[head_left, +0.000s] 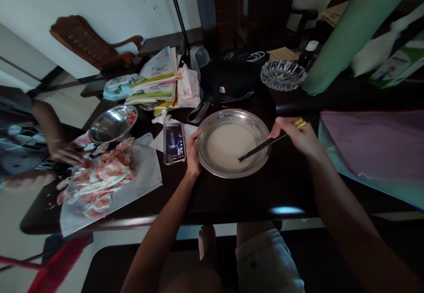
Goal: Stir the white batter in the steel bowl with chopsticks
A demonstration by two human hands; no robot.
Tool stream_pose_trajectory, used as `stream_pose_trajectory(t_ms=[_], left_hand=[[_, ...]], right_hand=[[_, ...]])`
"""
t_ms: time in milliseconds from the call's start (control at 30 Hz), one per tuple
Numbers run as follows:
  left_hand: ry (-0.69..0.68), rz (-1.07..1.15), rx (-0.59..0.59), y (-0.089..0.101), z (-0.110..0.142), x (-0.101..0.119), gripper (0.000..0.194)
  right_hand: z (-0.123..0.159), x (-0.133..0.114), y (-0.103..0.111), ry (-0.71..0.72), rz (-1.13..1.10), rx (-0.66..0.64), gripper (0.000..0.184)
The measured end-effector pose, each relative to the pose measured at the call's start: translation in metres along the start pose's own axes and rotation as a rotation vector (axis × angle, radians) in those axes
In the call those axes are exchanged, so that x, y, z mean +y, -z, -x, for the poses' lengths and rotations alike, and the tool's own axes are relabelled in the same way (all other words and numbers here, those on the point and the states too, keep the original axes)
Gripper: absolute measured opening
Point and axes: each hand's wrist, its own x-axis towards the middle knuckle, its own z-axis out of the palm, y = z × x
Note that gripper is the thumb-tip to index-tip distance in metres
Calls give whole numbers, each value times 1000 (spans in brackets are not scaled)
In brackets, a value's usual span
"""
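A wide stainless steel bowl [208, 162] stands on the dark table before me, with a pale, milky liquid [228, 139] in it. My left hand [193, 154] grips the bowl's left rim, thumb at the top edge. In my right hand [294, 136] is a pair of black chopsticks [261, 146] with gold-coloured ends. Their tips dip into the liquid right of the bowl's middle. A phone [175, 142] with a lit screen lies just left of my left hand, on white paper.
At the left, a co-worker's hands [66, 152] work at a heap of peeled, pinkish fruit skins or pith [106, 176] on a plastic sheet [149, 169]. Behind it sits a smaller metal bowl [114, 125]. Magazines [154, 81], a glass ashtray [283, 75] and a tall green flask [354, 36] stand farther back.
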Motion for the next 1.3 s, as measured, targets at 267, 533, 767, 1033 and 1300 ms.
stream_pose_trajectory(t_ms=[267,533,767,1033,1300], left_hand=[[-15,19,4,-2,0,1,39],[-17,-1,-11,-2,0,2,37],[-14,-6,-19,-1,0,1,39],[-26,-19,-6,-1,1,1,40],[14,33,9,-3,1,1,36]], right_hand=[[3,5,-31,188,199,-227,27],[2,8,-18,251,329,15,36],[-2,5,7,77,27,204,55],[0,4,-10,77,50,-148,45],[2,10,-27,313,310,-177,21]])
